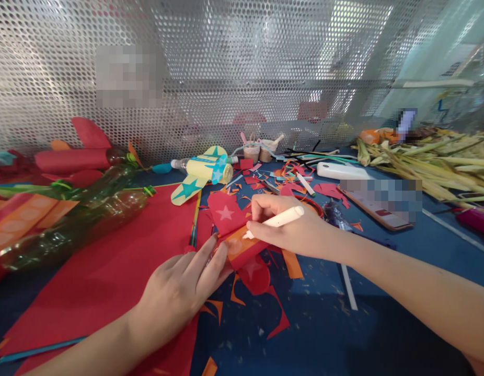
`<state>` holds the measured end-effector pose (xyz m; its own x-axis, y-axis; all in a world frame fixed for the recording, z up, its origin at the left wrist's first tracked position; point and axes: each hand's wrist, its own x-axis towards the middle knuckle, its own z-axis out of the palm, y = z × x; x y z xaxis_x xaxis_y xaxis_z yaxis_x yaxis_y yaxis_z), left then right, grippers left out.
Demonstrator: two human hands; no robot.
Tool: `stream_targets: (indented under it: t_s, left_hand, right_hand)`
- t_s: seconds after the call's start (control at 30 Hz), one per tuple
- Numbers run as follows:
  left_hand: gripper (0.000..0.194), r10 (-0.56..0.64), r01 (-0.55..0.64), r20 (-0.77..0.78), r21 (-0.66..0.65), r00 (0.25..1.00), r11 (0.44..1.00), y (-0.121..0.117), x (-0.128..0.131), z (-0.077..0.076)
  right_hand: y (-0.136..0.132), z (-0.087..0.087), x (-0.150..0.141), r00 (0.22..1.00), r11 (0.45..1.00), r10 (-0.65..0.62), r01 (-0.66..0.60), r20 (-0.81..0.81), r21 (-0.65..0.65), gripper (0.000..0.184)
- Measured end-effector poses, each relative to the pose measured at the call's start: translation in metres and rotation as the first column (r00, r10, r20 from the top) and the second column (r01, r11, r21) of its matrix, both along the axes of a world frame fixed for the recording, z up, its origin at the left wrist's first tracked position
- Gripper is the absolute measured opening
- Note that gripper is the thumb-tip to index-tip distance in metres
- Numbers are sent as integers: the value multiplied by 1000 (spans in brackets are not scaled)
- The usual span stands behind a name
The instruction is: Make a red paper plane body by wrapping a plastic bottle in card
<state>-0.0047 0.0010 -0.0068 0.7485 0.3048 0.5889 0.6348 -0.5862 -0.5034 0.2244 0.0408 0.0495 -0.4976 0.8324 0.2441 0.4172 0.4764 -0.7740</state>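
**Red piece pinned, pen at its edge**

Red piece (242, 245), a folded bit of red paper with an orange patch and a pale star, lay on the blue table (383, 292), just right of the big red sheet (108, 277). Its long axis ran from lower right up toward the upper left, away from the person.

Left hand (183, 292) lay flat, fingers stretched out and not closed on anything, fingertips pressing the piece's near-left edge. Right hand (292, 230) came in from the piece's right side, curled shut around a white pen (277, 220); the pen's tip pointed left and touched, or all but touched, the piece's upper fold. Both hands met the piece, the right one being the one with the tool over it.

Around the piece lay orange and red scraps (265, 308). Beyond it stood a yellow bottle plane (205, 172) with teal stars. Left of the red sheet lay green bottles (89, 214). Far right of the piece sat a phone (377, 209) and a heap of leaves (434, 156).
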Motion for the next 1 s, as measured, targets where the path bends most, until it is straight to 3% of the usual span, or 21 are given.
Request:
stream_targets:
  t_s: [1.0]
  left_hand:
    - [21, -24, 24, 5, 3, 1000, 1000, 2, 0, 0]
  right_hand:
    - [-3, 3, 0, 999, 1000, 18, -17, 30, -12, 19]
